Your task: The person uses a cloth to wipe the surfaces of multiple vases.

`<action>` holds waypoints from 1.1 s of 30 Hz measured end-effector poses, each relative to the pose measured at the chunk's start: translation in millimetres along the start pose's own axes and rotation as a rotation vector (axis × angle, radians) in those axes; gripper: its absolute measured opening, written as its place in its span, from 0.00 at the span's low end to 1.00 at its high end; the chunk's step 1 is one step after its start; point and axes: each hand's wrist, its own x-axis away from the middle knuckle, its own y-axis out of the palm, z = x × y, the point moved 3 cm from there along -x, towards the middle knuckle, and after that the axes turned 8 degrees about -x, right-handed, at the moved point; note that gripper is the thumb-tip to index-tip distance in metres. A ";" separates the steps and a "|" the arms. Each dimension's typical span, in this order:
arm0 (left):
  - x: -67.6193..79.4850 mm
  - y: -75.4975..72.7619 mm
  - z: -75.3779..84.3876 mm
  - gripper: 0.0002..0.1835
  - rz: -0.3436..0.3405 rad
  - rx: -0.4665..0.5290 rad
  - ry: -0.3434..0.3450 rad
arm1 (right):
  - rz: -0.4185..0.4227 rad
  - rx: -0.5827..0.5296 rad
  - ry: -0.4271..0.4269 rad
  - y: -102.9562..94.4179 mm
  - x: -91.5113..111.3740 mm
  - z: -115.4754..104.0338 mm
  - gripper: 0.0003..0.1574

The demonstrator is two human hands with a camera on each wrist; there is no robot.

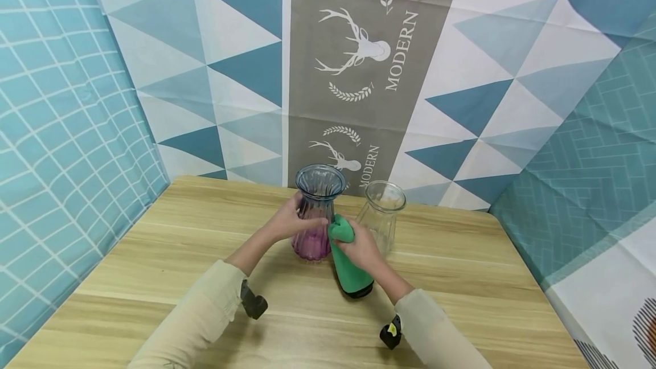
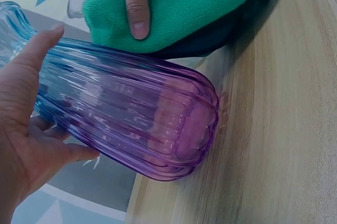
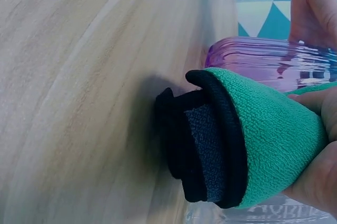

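A ribbed glass vase, blue at the flared top and purple at the base, stands upright on the table. Around its narrow upper part my left hand holds it, with thumb and fingers on either side in the left wrist view. My right hand grips a bunched green towel with dark edging, right beside the coloured vase. In the right wrist view the towel's dark rolled end hangs below the hand. A clear glass vase stands behind the right hand, partly hidden by it.
The wooden table ends at a wall cloth with triangles and deer prints close behind the vases. Light blue grid cloth borders the left side, teal cloth the right. Black wrist cameras hang below both sleeves.
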 end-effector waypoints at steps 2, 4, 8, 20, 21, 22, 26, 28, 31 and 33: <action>-0.6 0.6 -0.4 0.47 0.006 0.005 0.001 | 0.007 -0.001 0.002 -1.0 0.0 -2.2 0.38; -1.0 1.0 -0.7 0.46 0.010 0.006 0.002 | 0.021 -0.017 0.004 -1.9 -0.4 -4.5 0.39; -0.5 0.9 -0.2 0.45 0.015 0.002 -0.005 | 0.051 -0.047 -0.008 -4.2 -2.0 -10.4 0.38; -0.4 0.8 2.5 0.45 0.032 -0.073 0.001 | 0.108 -0.078 -0.085 -21.4 -12.1 -39.9 0.41; -0.5 0.7 2.3 0.45 0.033 -0.074 0.001 | 0.104 -0.073 -0.075 -22.0 -12.3 -40.7 0.42; -0.6 0.6 2.1 0.45 0.033 -0.075 0.000 | 0.102 -0.065 -0.066 -22.4 -12.4 -41.0 0.42; -0.3 0.2 3.4 0.44 0.034 -0.067 -0.004 | 0.101 -0.054 -0.072 -21.8 -12.9 -40.0 0.41; 0.0 0.1 4.0 0.44 0.032 -0.064 -0.011 | 0.103 -0.050 -0.091 -20.5 -12.6 -37.7 0.37; 0.4 0.0 4.1 0.44 0.032 -0.070 -0.026 | 0.093 -0.040 -0.099 -16.8 -10.9 -31.0 0.34; 0.4 0.2 4.2 0.44 0.031 -0.071 -0.032 | 0.087 -0.038 -0.084 -13.9 -9.3 -25.2 0.33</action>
